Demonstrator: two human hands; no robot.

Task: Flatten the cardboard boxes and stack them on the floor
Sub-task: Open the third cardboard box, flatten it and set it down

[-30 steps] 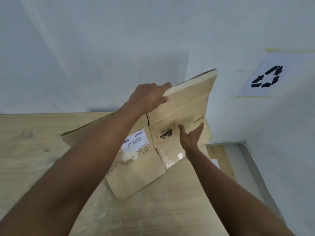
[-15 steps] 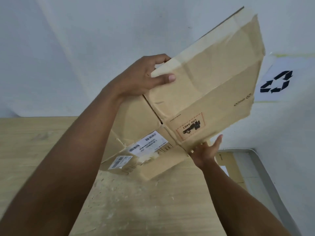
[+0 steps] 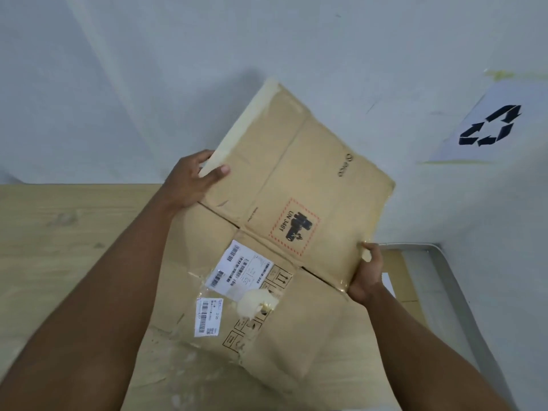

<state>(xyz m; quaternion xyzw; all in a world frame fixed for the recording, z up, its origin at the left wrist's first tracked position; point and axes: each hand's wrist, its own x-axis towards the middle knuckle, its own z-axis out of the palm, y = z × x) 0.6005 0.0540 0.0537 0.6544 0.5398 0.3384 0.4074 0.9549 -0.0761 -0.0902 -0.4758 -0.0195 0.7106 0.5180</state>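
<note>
Fingers (image 3: 218,170) of the left hand (image 3: 192,182) are clenched on the upper left edge of the flattened cardboard box (image 3: 296,203), the thumb lying on its front face and the other fingers curled behind the pale taped border. On the opposite side the right hand (image 3: 366,277) grasps the lower right edge of the same panel, with the thumb on the front and the rest of the hand underneath.

The box is brown corrugated cardboard, creased along its folds and a little wrinkled, and it is held tilted in the air above the light wooden table (image 3: 59,247). Its lower flaps hang toward the near edge of the table. A red dotted square mark (image 3: 295,226) is printed on the upper panel. A white shipping label (image 3: 241,269) with barcodes is stuck lower down, and a smaller white sticker (image 3: 207,317) is below it. A torn piece of pale tape (image 3: 256,302) sits between them.

Behind is a white wall with a paper sheet showing a black recycling sign (image 3: 489,126).
</note>
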